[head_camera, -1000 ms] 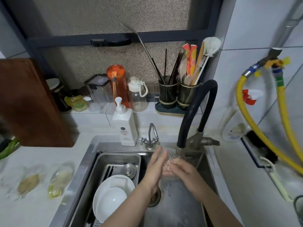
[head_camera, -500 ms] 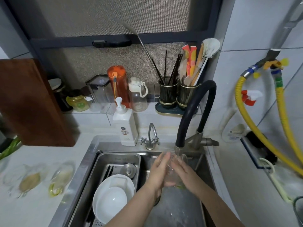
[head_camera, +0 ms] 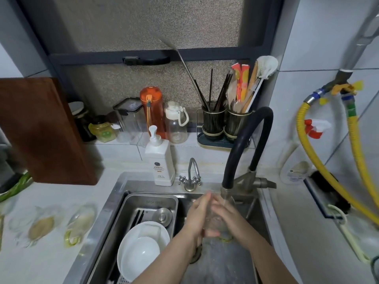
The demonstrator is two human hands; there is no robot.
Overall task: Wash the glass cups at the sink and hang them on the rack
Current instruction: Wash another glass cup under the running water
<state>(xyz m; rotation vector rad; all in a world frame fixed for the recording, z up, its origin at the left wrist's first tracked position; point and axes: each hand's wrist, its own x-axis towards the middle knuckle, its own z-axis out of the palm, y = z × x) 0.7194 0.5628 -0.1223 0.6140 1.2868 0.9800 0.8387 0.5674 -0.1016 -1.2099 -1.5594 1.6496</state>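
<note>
Both hands, left hand (head_camera: 198, 217) and right hand (head_camera: 227, 218), clasp one glass cup (head_camera: 215, 221) under the tap (head_camera: 225, 191) over the sink (head_camera: 217, 267); rinsing seems underway, and hanging it likely follows.

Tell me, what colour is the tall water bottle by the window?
Orange; the tall water bottle shows in the head view.

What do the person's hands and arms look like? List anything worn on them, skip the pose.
Both forearms are bare up to the frame's lower edge: no sleeves in view. The left hand and right hand wear no gloves; no watch, bracelet or ring is visible.
</note>
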